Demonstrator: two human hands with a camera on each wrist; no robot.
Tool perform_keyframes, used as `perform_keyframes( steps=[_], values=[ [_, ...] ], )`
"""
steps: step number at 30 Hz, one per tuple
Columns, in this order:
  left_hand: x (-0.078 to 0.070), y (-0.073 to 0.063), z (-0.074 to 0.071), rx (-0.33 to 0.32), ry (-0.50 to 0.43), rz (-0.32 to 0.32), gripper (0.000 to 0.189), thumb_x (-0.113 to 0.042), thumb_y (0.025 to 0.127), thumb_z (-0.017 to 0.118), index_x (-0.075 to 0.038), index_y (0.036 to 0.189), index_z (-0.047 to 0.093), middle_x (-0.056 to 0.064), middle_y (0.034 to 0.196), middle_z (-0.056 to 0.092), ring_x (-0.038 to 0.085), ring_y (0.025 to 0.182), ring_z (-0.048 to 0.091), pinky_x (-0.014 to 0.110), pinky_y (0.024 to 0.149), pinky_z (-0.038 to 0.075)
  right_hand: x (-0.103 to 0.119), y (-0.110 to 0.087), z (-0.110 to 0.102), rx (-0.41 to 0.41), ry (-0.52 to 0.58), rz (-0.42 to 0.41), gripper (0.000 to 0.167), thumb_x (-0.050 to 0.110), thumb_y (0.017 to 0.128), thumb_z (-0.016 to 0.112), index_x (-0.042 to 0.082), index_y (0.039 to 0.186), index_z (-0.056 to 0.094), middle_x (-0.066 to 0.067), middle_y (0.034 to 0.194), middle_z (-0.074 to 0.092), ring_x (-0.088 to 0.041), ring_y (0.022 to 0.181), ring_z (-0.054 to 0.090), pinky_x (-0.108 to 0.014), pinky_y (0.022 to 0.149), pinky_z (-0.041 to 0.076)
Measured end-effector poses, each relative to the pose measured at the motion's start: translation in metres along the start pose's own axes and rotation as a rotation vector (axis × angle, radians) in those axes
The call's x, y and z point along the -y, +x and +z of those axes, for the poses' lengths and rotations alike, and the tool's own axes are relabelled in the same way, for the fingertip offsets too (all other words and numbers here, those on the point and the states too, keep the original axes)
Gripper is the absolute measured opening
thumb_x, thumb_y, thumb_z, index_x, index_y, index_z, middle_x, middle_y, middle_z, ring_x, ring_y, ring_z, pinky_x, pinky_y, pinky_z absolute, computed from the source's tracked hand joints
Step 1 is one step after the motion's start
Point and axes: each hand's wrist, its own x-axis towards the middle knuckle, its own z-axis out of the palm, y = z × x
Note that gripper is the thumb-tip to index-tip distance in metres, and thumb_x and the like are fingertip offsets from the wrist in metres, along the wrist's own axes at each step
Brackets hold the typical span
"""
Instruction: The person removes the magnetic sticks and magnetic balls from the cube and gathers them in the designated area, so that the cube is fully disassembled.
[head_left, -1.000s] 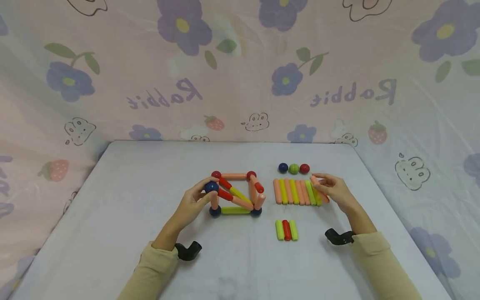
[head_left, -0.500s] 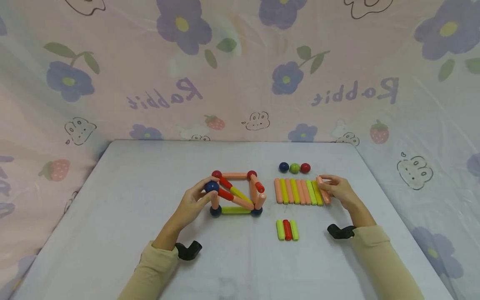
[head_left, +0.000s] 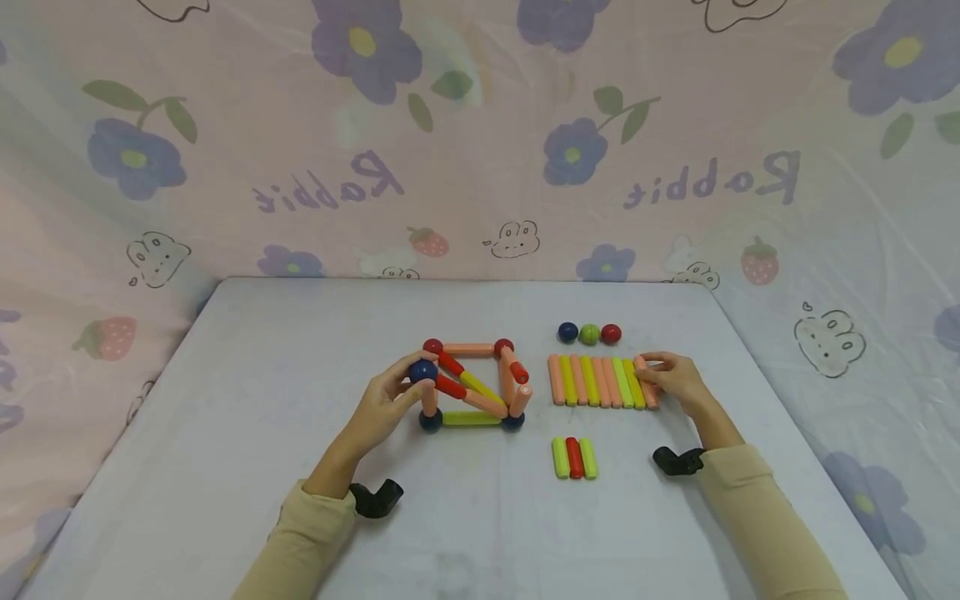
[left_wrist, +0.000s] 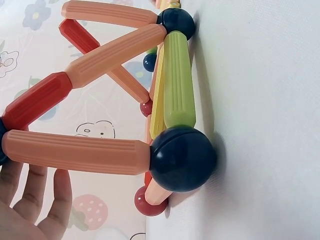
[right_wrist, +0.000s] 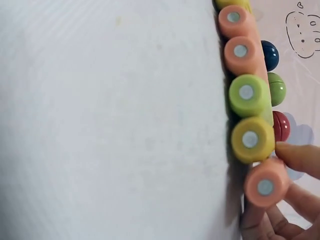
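L hand (head_left: 384, 410) grips a dk blue ball (head_left: 423, 372), thumb & fingers bent round it. That ball is the raised near-left corner of a stick-and-ball frame (head_left: 486, 405) standing abt mid table (head_left: 225, 467). Directly below it, an upright orange post (left_wrist: 80, 152) drops to a front-left blue ball (left_wrist: 183, 159). A red rod (left_wrist: 37, 101) + an orange rod (left_wrist: 117, 56) slope end to end from the held ball to the front-right blue ball (head_left: 513, 419). A green rod (head_left: 471, 419) joins both front balls low down; at the back, 2 red balls (head_left: 432, 347) are linked by an orange crossbar (head_left: 468, 350).

R hand (head_left: 678, 382), well apart to the right, pinches an orange stick (right_wrist: 266, 185) btwn thumb & fingers, at the right end of a row of sticks (head_left: 596, 382) (orange, yellow, green). It's just beside the yellow stick (right_wrist: 252, 140); can't tell if it's flat on the table.

Behind the row: 3 loose balls (head_left: 590, 334), blue/green/red, L to R. In front: 3 shorter sticks (head_left: 574, 458), green/red/green. Black wrist mounts (head_left: 377, 498) show by both beige sleeves (head_left: 311, 533). Bkgd: pinkish cloth (head_left: 480, 167) w/ purple flowers, strawberries & mirrored "Rabbit" lettering.
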Motion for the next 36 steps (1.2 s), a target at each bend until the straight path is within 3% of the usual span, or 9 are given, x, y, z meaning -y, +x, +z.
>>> perform_keyframes(
  steps=[5,10,14,18,23,29,31,34,36],
  values=[
    [-0.001,0.000,0.000,-0.003,0.012,0.004,0.038,-0.013,0.098,0.054,-0.004,0.135,0.049,0.024,0.144,0.046,-0.005,0.120,0.048,0.012,0.098,0.042,0.000,0.002,0.000,-0.011,-0.035,0.014,0.059,0.028,0.095,0.060,-0.004,0.141,0.042,-0.013,0.105,0.055,-0.009,0.074,0.049,-0.020,0.064,0.044],
    [0.000,0.001,0.000,-0.004,0.006,0.001,0.039,-0.013,0.098,0.054,-0.003,0.135,0.048,0.024,0.145,0.045,0.021,0.128,0.049,0.010,0.098,0.042,0.002,0.005,0.000,-0.020,-0.056,0.024,0.059,0.028,0.095,0.060,-0.004,0.140,0.043,-0.017,0.110,0.054,-0.009,0.074,0.049,-0.020,0.064,0.043],
    [0.001,0.001,-0.001,-0.007,0.000,-0.006,0.038,-0.012,0.098,0.054,-0.004,0.135,0.049,0.024,0.145,0.045,0.032,0.129,0.047,0.009,0.098,0.042,0.003,0.006,0.001,-0.022,-0.059,0.009,0.058,0.026,0.094,0.061,-0.007,0.138,0.044,-0.013,0.102,0.056,-0.007,0.069,0.050,-0.020,0.062,0.044],
    [0.000,0.000,-0.001,-0.004,-0.004,-0.016,0.038,-0.012,0.098,0.054,-0.004,0.135,0.049,0.024,0.146,0.045,0.034,0.131,0.046,0.011,0.099,0.042,0.003,0.003,0.000,-0.025,-0.078,-0.010,0.057,0.025,0.093,0.062,-0.010,0.136,0.045,-0.014,0.099,0.059,-0.007,0.068,0.053,-0.021,0.064,0.045],
    [-0.001,0.000,0.001,-0.001,-0.002,-0.026,0.038,-0.013,0.098,0.055,-0.005,0.135,0.049,0.024,0.146,0.044,0.034,0.133,0.046,0.017,0.102,0.044,0.003,-0.003,-0.003,-0.057,-0.119,-0.050,0.055,0.024,0.092,0.062,-0.009,0.134,0.048,-0.025,0.110,0.061,-0.014,0.077,0.058,-0.020,0.066,0.047],
    [0.000,0.000,0.001,-0.002,0.004,-0.031,0.038,-0.013,0.098,0.055,-0.005,0.135,0.049,0.023,0.147,0.045,0.034,0.132,0.047,0.038,0.107,0.046,0.007,-0.017,-0.002,-0.071,-0.123,-0.131,0.051,0.023,0.093,0.063,-0.008,0.131,0.050,-0.025,0.110,0.061,-0.018,0.087,0.058,-0.019,0.065,0.050],
    [0.000,0.000,0.001,-0.001,0.001,-0.030,0.038,-0.013,0.098,0.055,-0.005,0.135,0.049,0.022,0.146,0.045,0.034,0.131,0.048,0.035,0.106,0.046,0.009,-0.022,0.002,-0.063,-0.105,-0.153,0.050,0.022,0.093,0.063,-0.008,0.131,0.050,-0.024,0.108,0.061,-0.015,0.083,0.059,-0.020,0.064,0.051],
    [0.000,0.001,0.001,0.001,0.001,-0.033,0.038,-0.014,0.098,0.055,-0.006,0.135,0.049,0.022,0.146,0.045,0.034,0.130,0.048,0.020,0.102,0.045,0.014,-0.031,0.010,-0.056,-0.084,-0.185,0.049,0.021,0.093,0.064,-0.007,0.130,0.052,-0.023,0.108,0.061,-0.008,0.077,0.057,-0.020,0.062,0.051],
    [0.000,0.001,0.001,0.002,0.004,-0.034,0.038,-0.014,0.098,0.055,-0.006,0.135,0.049,0.023,0.146,0.045,0.035,0.130,0.048,0.023,0.103,0.046,0.017,-0.036,0.016,-0.052,-0.074,-0.205,0.047,0.020,0.092,0.065,-0.007,0.129,0.053,-0.024,0.107,0.062,-0.006,0.077,0.056,-0.019,0.061,0.050]
  ],
)
